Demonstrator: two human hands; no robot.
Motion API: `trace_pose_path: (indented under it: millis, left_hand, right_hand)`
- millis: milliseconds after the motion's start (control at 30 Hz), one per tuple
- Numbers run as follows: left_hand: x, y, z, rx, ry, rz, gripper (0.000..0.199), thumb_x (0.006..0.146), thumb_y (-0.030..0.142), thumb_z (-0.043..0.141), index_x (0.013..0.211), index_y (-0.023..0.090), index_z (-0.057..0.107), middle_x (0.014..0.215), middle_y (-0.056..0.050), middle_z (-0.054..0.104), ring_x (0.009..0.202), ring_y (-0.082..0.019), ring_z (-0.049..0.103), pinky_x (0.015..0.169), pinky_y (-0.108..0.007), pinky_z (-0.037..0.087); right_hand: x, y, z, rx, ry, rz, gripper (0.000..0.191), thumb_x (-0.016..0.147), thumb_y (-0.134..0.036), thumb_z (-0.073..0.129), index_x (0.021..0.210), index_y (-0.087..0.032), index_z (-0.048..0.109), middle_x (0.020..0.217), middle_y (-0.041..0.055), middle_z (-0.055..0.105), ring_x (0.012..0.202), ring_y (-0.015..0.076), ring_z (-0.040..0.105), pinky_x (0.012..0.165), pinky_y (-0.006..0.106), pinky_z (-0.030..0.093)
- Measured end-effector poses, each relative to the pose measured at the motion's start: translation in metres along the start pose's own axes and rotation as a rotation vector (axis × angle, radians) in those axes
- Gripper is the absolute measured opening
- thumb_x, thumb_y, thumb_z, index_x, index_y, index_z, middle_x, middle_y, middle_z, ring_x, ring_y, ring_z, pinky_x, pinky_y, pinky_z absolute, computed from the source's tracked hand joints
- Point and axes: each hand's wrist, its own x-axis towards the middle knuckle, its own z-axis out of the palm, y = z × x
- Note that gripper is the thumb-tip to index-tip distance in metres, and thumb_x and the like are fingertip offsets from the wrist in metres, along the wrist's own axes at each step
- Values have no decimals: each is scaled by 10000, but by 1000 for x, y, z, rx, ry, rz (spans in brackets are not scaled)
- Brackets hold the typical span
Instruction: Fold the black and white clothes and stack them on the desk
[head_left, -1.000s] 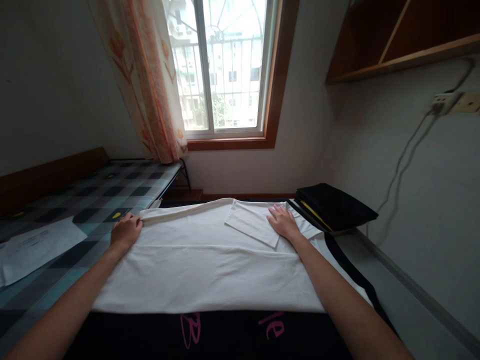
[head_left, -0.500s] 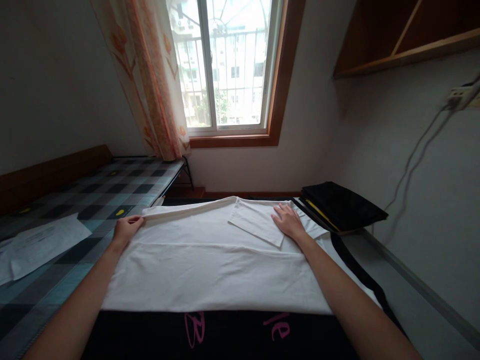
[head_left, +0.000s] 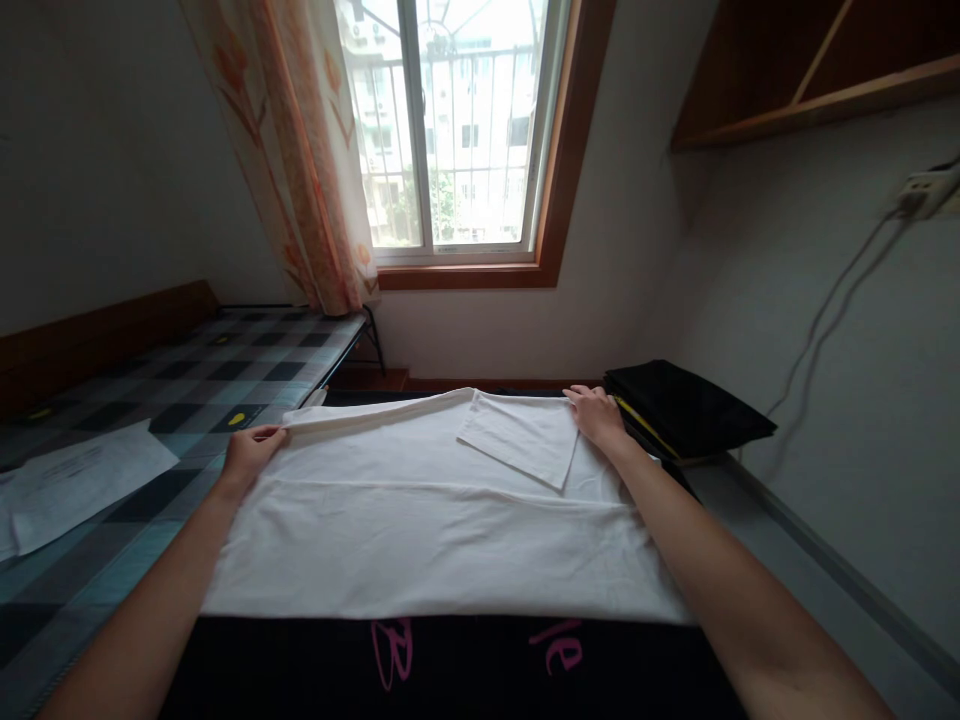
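A white T-shirt (head_left: 420, 540) lies spread sideways on a black cloth (head_left: 300, 670) with pink lettering. Its far side is folded over towards me, and one short sleeve (head_left: 519, 436) lies flat on top. At the left end, my left hand (head_left: 253, 458) pinches the corner of the folded edge between thumb and fingers. On the far right, my right hand (head_left: 596, 415) is closed on the shirt's edge beside the sleeve, fingers pointing left. My right forearm covers part of the shirt's right end.
A black folded bag or case (head_left: 686, 405) with a yellow zip sits just beyond my right hand. Left is a bed with a checked mat (head_left: 172, 390), bearing a white paper or plastic sheet (head_left: 90, 485). A window (head_left: 450, 130) and a curtain (head_left: 300, 150) are ahead.
My right hand has slid right from lying flat on the sleeve to the shirt's far right edge, its fingers now closing there. My left hand keeps its pinch in place.
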Motion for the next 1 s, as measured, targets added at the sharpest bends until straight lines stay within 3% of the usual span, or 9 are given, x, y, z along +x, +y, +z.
trace_pose_path:
  millis: [100, 200, 300, 433, 567, 667, 800, 900, 1000]
  left_hand:
    - [2, -6, 1, -81, -18, -64, 309, 633, 370, 635, 821, 141, 722, 797, -83, 733, 752, -234, 679, 655, -290, 546]
    - [3, -9, 1, -5, -14, -41, 363, 656, 404, 619, 872, 135, 734, 807, -94, 721, 767, -245, 670, 672, -306, 535]
    - [3, -7, 1, 132, 11, 50, 356, 714, 388, 582, 905, 135, 745, 911, -112, 705, 810, -241, 659, 745, -319, 526]
    - [-2, -1, -4, 266, 134, 150, 362, 812, 364, 518, 1015, 163, 739, 1090, -112, 646, 877, -221, 638, 807, -324, 500]
    - [-13, -6, -27, 395, 186, 228, 387, 885, 400, 469, 1071, 179, 726, 1111, -102, 620, 923, -220, 607, 773, -309, 470]
    - [-30, -19, -56, 560, 211, 353, 409, 922, 394, 425, 1115, 171, 708, 1102, -104, 608, 925, -236, 584, 786, -337, 437]
    - [-58, -36, -88, 805, 52, 558, 371, 921, 339, 411, 1134, 239, 698, 1109, -75, 626, 992, -278, 557, 874, -398, 389]
    - [-73, -36, -98, 888, -94, 550, 329, 889, 326, 455, 1082, 261, 713, 1117, -64, 654, 1026, -286, 550, 881, -404, 391]
    - [-79, -26, -101, 919, -141, 486, 302, 883, 326, 459, 1032, 259, 713, 1176, -58, 649, 1069, -294, 535, 900, -424, 394]
  right_hand:
    - [13, 2, -2, -67, -77, -4, 394, 903, -173, 405, 1171, -236, 687, 1221, 130, 648, 1140, 330, 482, 915, 485, 369]
    - [19, 2, -5, -133, -108, -8, 379, 884, -145, 398, 1026, -207, 744, 1123, 163, 673, 1105, 339, 482, 893, 493, 352]
    - [17, 0, -8, -172, -22, -27, 374, 878, -144, 394, 952, -206, 756, 1098, 153, 673, 1081, 329, 481, 889, 483, 338]
    - [5, 0, -20, -107, 126, -10, 342, 897, -211, 409, 1007, -214, 732, 1114, 130, 656, 1049, 307, 486, 878, 451, 341]
    - [-23, 10, -39, -14, 230, -22, 332, 927, -254, 405, 1063, -187, 700, 1113, 138, 637, 1011, 285, 516, 868, 423, 356]
    - [-61, 28, -49, 34, 273, -188, 329, 949, -262, 388, 1070, -184, 684, 1112, 128, 631, 1022, 256, 535, 906, 397, 369]
    - [-117, 52, -42, 85, 160, -413, 281, 932, -231, 424, 1028, -209, 687, 1064, 107, 643, 1005, 231, 563, 933, 381, 409]
    - [-141, 59, -33, 153, 116, -457, 259, 927, -220, 437, 1023, -218, 677, 1048, 94, 639, 1000, 217, 576, 938, 367, 447]
    - [-144, 56, -33, 212, 144, -442, 271, 933, -200, 412, 1039, -208, 661, 1055, 96, 623, 1006, 206, 579, 943, 351, 466]
